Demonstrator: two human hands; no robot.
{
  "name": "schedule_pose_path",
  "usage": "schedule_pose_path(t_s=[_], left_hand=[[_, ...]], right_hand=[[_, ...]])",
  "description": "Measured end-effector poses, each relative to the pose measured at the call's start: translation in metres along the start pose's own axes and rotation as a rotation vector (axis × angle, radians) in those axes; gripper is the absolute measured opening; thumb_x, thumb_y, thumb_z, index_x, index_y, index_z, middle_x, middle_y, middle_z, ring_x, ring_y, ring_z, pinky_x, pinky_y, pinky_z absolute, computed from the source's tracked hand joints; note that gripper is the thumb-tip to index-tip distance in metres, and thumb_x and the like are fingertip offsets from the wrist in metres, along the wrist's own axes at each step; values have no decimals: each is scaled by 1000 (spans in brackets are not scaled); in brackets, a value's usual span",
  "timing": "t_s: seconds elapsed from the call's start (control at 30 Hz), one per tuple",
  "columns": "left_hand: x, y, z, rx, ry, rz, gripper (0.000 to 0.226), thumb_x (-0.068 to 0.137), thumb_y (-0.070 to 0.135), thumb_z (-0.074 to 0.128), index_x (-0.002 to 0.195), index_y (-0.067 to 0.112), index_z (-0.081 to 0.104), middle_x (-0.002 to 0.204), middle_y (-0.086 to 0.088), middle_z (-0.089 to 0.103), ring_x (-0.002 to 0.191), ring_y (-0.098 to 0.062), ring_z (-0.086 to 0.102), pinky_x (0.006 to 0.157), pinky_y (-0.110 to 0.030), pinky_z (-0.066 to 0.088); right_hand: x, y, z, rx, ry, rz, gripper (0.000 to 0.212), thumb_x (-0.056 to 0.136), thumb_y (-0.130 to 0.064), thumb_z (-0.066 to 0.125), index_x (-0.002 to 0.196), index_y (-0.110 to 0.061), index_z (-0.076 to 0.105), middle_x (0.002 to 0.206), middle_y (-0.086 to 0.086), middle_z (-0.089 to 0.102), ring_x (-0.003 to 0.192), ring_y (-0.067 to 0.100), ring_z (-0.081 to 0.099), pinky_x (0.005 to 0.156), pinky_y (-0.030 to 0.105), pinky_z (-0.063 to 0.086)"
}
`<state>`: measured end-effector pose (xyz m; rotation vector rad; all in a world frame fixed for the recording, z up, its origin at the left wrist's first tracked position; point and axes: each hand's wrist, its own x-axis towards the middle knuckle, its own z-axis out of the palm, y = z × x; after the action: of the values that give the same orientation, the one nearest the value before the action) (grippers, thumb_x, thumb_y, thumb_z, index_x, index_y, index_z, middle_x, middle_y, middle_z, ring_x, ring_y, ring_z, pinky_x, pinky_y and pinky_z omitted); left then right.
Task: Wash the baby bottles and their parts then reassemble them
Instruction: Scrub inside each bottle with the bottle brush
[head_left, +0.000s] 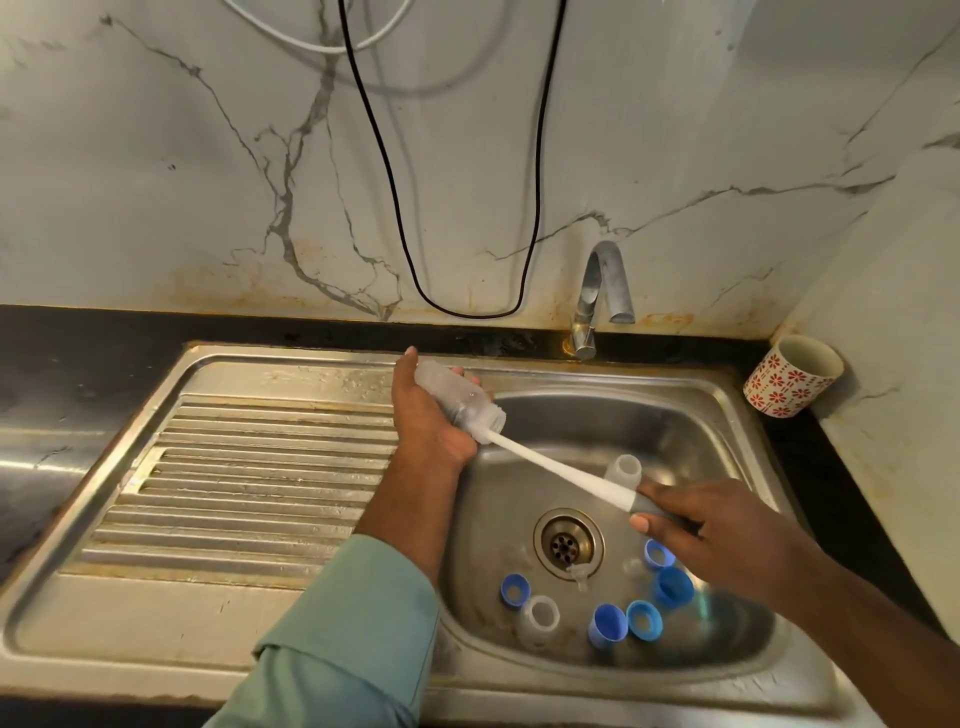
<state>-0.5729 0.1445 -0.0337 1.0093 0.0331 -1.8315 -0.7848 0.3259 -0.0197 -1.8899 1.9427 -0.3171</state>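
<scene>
My left hand grips a clear baby bottle tilted over the left rim of the sink basin, its mouth facing down right. A white bottle brush reaches into that mouth, and my right hand holds its grey handle. In the steel basin lie another clear bottle behind the brush, a clear bottle near the front, blue rings and blue caps, and a clear teat by the drain.
A ribbed steel draining board stretches left of the basin. The tap stands behind the sink, with no water running. A white cup with red flowers sits on the black counter at the right corner. Black and white cables hang on the marble wall.
</scene>
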Motion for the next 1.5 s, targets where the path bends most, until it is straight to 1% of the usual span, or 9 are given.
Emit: schedule_pose_path(t_s=[0.2, 0.33, 0.5, 0.77, 1.03, 1.23, 1.3, 1.4, 1.5], left_hand=[[5, 0, -2, -175, -334, 99, 29, 86, 49, 54, 83, 20, 58, 75, 1, 58, 65, -18, 58, 69, -29, 48], [11, -1, -4, -115, -358, 145, 25, 74, 45, 63, 81, 22, 56, 73, 1, 56, 65, -19, 57, 73, -34, 44], [16, 11, -10, -90, -342, 153, 24, 81, 42, 58, 92, 22, 57, 74, 0, 56, 65, -18, 55, 71, -32, 45], [15, 6, -12, -116, -522, 96, 40, 90, 48, 47, 118, 20, 52, 77, 0, 59, 65, -17, 58, 62, -28, 52], [15, 6, -4, -12, -883, -72, 65, 85, 42, 60, 142, 17, 39, 80, -6, 69, 64, -21, 68, 61, -34, 58], [25, 15, -10, 78, -572, -12, 49, 90, 59, 49, 119, 19, 53, 75, 0, 57, 60, -17, 57, 60, -26, 49], [26, 12, -16, 60, -423, -39, 46, 86, 60, 56, 102, 17, 58, 77, 0, 54, 63, -17, 55, 62, -27, 47], [30, 8, -21, 3, -213, -70, 52, 82, 62, 60, 96, 12, 59, 76, -4, 58, 67, -19, 58, 64, -27, 51], [30, 9, -15, -66, -172, -77, 57, 82, 65, 59, 99, 11, 58, 76, -5, 59, 65, -19, 60, 64, -27, 52]], right_hand=[[-1, -16, 25, 611, 70, 206, 13, 89, -23, 66, 87, -34, 74, 55, -3, 59, 46, 3, 48, 46, 18, 41], [2, -30, 34, 567, 74, 238, 16, 93, -26, 61, 80, -27, 71, 57, -3, 57, 46, 1, 46, 47, 15, 41], [4, -29, 11, 441, -120, 176, 27, 93, -36, 60, 70, -26, 70, 54, -6, 50, 50, 5, 46, 50, 19, 39], [-7, -29, 15, 1045, -198, 341, 33, 81, -39, 60, 87, -10, 75, 63, 14, 57, 40, 15, 38, 39, 22, 32], [-6, 1, 39, 1688, -725, 427, 44, 76, -31, 82, 100, 3, 67, 59, 14, 49, 32, 8, 37, 29, 14, 26], [6, 11, 4, 1153, -624, 438, 30, 82, -39, 76, 94, -11, 75, 68, 13, 57, 40, 10, 43, 37, 20, 34], [10, 2, -6, 706, -332, 347, 8, 82, -38, 73, 81, -31, 75, 69, 0, 65, 46, 5, 50, 44, 17, 38], [8, 11, 8, -191, 207, 105, 30, 93, -50, 50, 116, -39, 65, 88, -13, 66, 69, 5, 61, 56, 22, 50], [-1, 22, 39, -103, 472, -72, 33, 91, -50, 56, 111, -28, 71, 94, -9, 70, 69, 12, 66, 53, 29, 56]])
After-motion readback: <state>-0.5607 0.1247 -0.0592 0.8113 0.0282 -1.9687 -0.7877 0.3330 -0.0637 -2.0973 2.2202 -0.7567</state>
